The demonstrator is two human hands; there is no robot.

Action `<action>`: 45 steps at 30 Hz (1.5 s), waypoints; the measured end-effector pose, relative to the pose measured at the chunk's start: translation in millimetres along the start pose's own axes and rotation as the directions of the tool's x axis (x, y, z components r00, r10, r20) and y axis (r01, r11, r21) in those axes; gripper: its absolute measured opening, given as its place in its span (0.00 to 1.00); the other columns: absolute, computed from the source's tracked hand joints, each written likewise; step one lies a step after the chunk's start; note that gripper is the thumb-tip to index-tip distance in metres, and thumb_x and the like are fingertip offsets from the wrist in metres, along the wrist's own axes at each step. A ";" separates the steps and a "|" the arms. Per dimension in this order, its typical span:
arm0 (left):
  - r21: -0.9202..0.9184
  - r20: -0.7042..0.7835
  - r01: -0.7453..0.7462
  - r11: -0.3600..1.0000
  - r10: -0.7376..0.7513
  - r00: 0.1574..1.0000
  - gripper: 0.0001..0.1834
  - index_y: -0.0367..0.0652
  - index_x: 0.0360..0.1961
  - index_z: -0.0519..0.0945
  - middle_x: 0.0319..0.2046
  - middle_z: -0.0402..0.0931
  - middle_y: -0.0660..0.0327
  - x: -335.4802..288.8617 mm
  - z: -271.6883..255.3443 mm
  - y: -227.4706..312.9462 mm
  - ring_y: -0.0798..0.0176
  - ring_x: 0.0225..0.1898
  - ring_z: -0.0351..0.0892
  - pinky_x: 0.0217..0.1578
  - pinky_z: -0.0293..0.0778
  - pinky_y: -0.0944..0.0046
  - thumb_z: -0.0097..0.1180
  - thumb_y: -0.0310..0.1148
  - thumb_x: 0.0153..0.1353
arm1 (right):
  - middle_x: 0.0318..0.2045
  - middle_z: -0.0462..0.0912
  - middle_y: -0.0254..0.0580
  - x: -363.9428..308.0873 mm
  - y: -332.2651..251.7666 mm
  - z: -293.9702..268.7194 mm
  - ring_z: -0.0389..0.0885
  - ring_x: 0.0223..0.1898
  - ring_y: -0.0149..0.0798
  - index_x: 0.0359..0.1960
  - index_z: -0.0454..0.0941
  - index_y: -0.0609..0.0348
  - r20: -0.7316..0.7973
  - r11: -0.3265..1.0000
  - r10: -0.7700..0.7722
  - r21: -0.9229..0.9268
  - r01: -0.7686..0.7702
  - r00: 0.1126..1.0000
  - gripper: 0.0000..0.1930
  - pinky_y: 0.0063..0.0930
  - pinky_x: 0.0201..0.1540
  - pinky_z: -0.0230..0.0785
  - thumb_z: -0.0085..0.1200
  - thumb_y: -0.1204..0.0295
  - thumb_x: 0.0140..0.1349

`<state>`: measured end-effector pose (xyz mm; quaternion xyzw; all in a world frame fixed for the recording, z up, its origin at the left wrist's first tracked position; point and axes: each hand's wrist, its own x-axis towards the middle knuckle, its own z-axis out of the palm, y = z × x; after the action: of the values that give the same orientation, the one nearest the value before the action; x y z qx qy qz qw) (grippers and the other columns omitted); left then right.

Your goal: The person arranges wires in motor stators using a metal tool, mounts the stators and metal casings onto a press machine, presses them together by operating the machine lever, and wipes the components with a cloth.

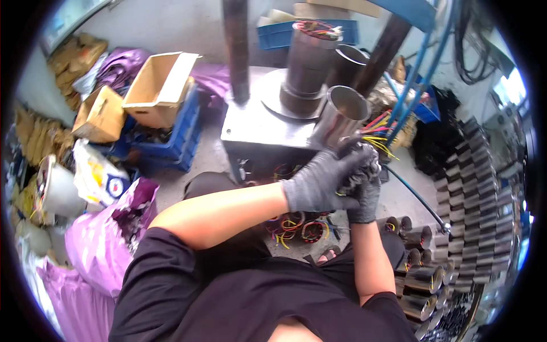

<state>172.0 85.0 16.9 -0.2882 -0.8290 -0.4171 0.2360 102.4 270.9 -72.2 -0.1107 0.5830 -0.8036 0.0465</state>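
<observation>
My hands come together in front of a steel press table [242, 128], both in dark grey knit gloves. My left hand [319, 179] reaches across from the left, its fingers curled toward the right one. Close beside it, my right hand [366, 194] is raised with its fingers bent. Whatever lies between them is mostly hidden by the gloves and blur. Yellow and red wires [380, 139] stick out just beyond the fingers. An open-topped metal cylinder [342, 117] stands at the table's edge, right behind my hands. A dark upright cylinder [307, 71] with wire windings on top stands on a round plate.
Steel posts [236, 51] and blue hoses [421, 74] rise around the table. Wound coils with coloured wires [296, 228] lie on the floor below my hands. Metal cylinders [421, 279] and stacked metal parts [473, 199] fill the right. Blue crates [179, 142], cardboard boxes [156, 91] and purple sacks [97, 233] crowd the left.
</observation>
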 end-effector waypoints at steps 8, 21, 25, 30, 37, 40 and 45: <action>0.009 -0.107 -0.065 0.998 0.065 0.992 0.17 0.41 0.44 0.76 0.41 0.79 0.55 2.3 -16.7 6.8 0.48 0.50 0.80 0.51 0.78 0.51 0.66 0.31 0.54 | 0.62 0.77 0.47 -18.1 -24.3 -19.9 0.77 0.62 0.43 0.69 0.68 0.64 0.363 0.930 0.086 0.304 -0.205 0.928 0.25 0.41 0.70 0.65 0.50 0.68 0.74; -0.714 -0.569 0.584 0.386 -0.806 -0.162 0.10 0.49 0.37 0.79 0.23 0.78 0.65 -341.3 -213.3 -79.2 0.68 0.18 0.75 0.15 0.67 0.67 0.51 0.40 0.75 | 0.49 0.84 0.44 -18.0 -57.1 -6.5 0.83 0.45 0.37 0.63 0.74 0.62 0.287 0.959 0.154 -0.273 -0.073 0.945 0.28 0.30 0.46 0.75 0.57 0.54 0.71; -0.976 -0.180 0.185 0.112 -0.892 -0.416 0.32 0.59 0.22 0.74 0.11 0.63 0.72 -528.4 -273.7 -82.2 0.68 0.08 0.59 0.07 0.53 0.64 0.41 0.71 0.69 | 0.48 0.84 0.43 -22.4 -56.2 -5.0 0.82 0.44 0.37 0.61 0.76 0.62 0.275 0.949 0.129 -0.313 -0.038 0.953 0.25 0.30 0.46 0.76 0.56 0.56 0.71; -0.825 -0.459 0.559 0.083 -0.674 -0.578 0.30 0.54 0.33 0.80 0.25 0.74 0.63 -623.1 -305.9 -16.2 0.62 0.25 0.75 0.25 0.72 0.60 0.41 0.69 0.68 | 0.48 0.84 0.42 -22.8 -53.7 -5.1 0.82 0.45 0.36 0.61 0.76 0.63 0.284 0.930 0.120 -0.368 -0.007 0.951 0.24 0.31 0.46 0.76 0.55 0.57 0.72; -0.007 -0.609 0.834 -0.552 -0.659 -0.441 0.26 0.49 0.43 0.78 0.38 0.74 0.60 -677.3 -295.8 59.8 0.58 0.38 0.73 0.38 0.69 0.59 0.42 0.60 0.70 | 0.49 0.83 0.41 -19.5 -66.3 -8.6 0.82 0.48 0.35 0.60 0.77 0.63 0.306 0.918 0.029 -0.384 0.096 0.952 0.23 0.30 0.50 0.75 0.55 0.59 0.73; 0.326 -0.541 0.740 -0.589 -0.758 -0.365 0.25 0.47 0.48 0.77 0.43 0.73 0.59 -686.7 -288.6 41.9 0.57 0.44 0.73 0.44 0.68 0.59 0.43 0.57 0.71 | 0.47 0.84 0.41 -26.6 -84.0 -21.5 0.81 0.44 0.34 0.58 0.78 0.67 0.321 0.901 -0.039 -0.399 0.172 0.946 0.21 0.29 0.50 0.74 0.55 0.62 0.72; 0.661 -0.449 0.496 -0.564 -0.826 -0.341 0.24 0.44 0.55 0.75 0.52 0.73 0.58 -700.1 -294.6 17.3 0.54 0.53 0.72 0.53 0.67 0.58 0.43 0.51 0.72 | 0.46 0.84 0.41 -58.3 -118.4 -24.6 0.81 0.44 0.35 0.56 0.79 0.65 0.277 0.920 -0.036 -0.367 0.140 0.960 0.17 0.31 0.51 0.73 0.60 0.72 0.68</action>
<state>733.9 -347.2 -256.4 0.5417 -0.7880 0.0264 -0.2916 159.7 342.9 25.5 -0.2505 0.7114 -0.6534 0.0650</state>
